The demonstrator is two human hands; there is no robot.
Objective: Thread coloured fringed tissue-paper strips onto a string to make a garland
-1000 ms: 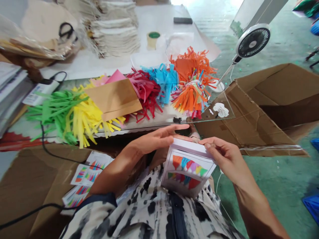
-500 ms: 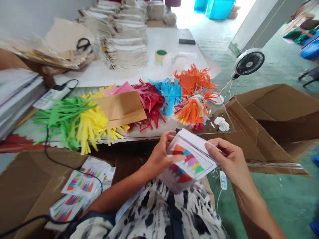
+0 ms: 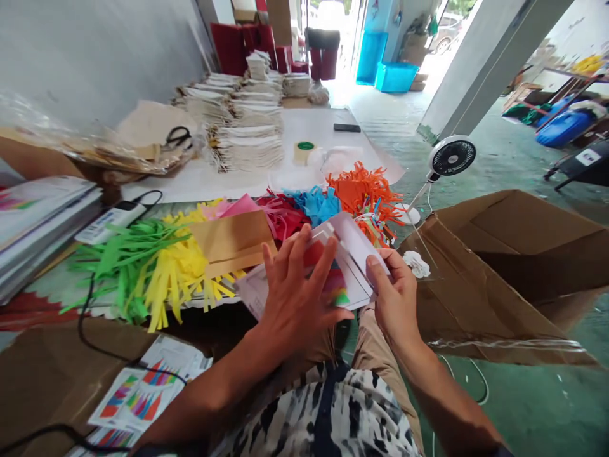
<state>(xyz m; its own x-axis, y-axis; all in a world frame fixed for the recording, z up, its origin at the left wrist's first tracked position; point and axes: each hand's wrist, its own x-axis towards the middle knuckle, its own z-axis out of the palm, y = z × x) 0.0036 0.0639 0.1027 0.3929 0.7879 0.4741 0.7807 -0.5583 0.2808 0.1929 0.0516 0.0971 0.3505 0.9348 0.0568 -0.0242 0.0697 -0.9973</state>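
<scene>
In front of my body is a white printed card (image 3: 352,285) with a colourful picture on it, with further white sheets or sleeves about it. My right hand (image 3: 394,292) pinches its right edge, thumb on top. My left hand (image 3: 297,279) lies over the card with spread fingers, hiding much of the picture. Just beyond are a folded brown paper piece (image 3: 235,238) and fringed tissue paper in yellow (image 3: 176,254), green (image 3: 128,247), red (image 3: 288,219), blue (image 3: 318,203) and orange (image 3: 359,187).
Similar printed cards (image 3: 137,393) lie at lower left near a black cable (image 3: 83,317). An opened cardboard box (image 3: 480,273) stands at right beside a small fan (image 3: 451,155). Stacked pale bundles (image 3: 252,133), tape (image 3: 303,151) and scissors (image 3: 178,136) are on the table.
My left hand has gone from gripping the card's left side to lying spread over it. The card has moved up and forward. The head view has tilted up, showing more background.
</scene>
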